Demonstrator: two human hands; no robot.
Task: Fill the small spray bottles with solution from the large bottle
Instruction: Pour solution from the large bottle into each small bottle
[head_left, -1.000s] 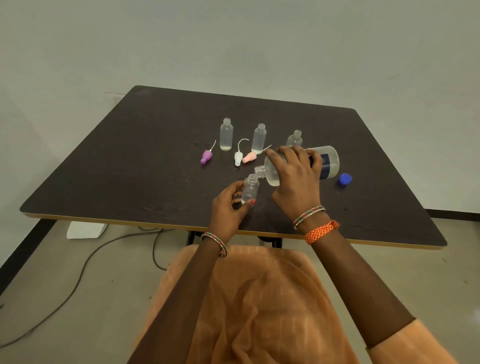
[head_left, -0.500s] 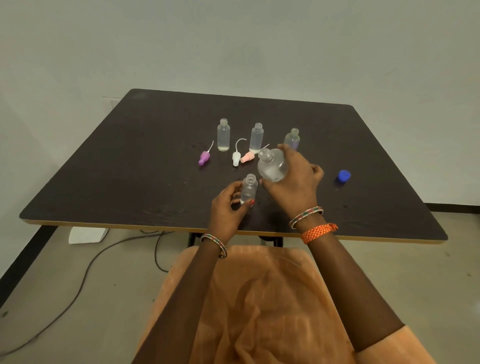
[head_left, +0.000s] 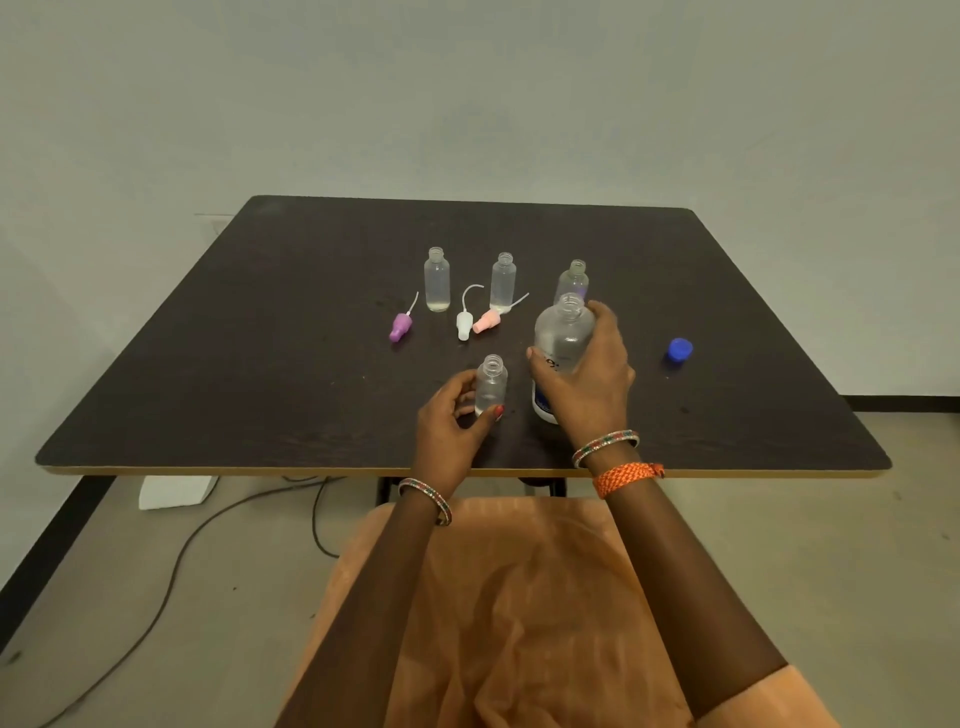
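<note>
The large clear bottle (head_left: 562, 338) stands upright and uncapped on the dark table (head_left: 260, 364), and my right hand (head_left: 592, 384) grips its body. Just left of it a small clear spray bottle (head_left: 491, 382) stands open-necked, pinched near its base by my left hand (head_left: 452, 426). Three more small open bottles stand further back: one on the left (head_left: 437, 280), one in the middle (head_left: 503, 283), and one (head_left: 573, 278) partly hidden behind the large bottle.
Three loose spray tops lie between the rows: purple (head_left: 400, 327), white (head_left: 464, 322) and pink (head_left: 488, 319). The blue cap (head_left: 679, 349) lies to the right. The table's front edge runs just below my wrists. Cables and a white box lie on the floor.
My right hand has swung the large bottle from tipped over the small bottle back to upright and brought it down to the table. My left hand keeps its hold on the small bottle.
</note>
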